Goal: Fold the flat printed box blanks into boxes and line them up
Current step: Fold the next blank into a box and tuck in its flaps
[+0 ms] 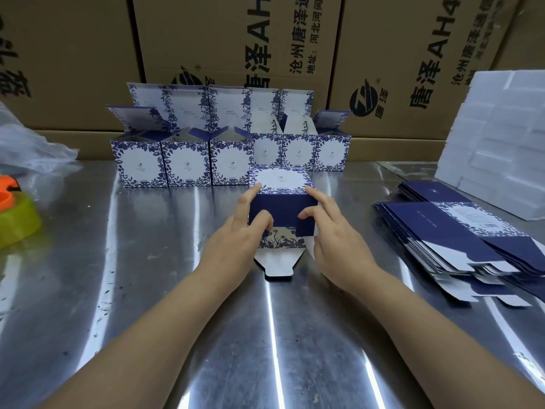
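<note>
Nearest the person, a white tongue flap (275,265) lies flat on the steel table (147,320), pointing back toward the body from between the two wrists. It belongs to the box (280,199) being folded, which lies on its side with its open end facing the person and its length running straight away from them.

The left hand (236,240) is half curled, thumb and first fingers pressing a side flap inward at the box's near left corner, with one fingertip up along the left wall. The right hand (333,240) mirrors it: fingers loosely bent, the index on the upper right edge, the others nudging the dark blue right flap inward. Neither hand grips tightly; both steady and press. Both sit equally close to the box, so the tongue flap between them looks like the next thing to lift and tuck, upward and away from the wrists.

To the right of the right hand lies one fanned stack of flat blanks (460,243), too many to count.

Beyond the fingertips stand the finished boxes (230,160), lids up: six in the front line, with perhaps five more lids behind them, though that count is unsure.
</note>
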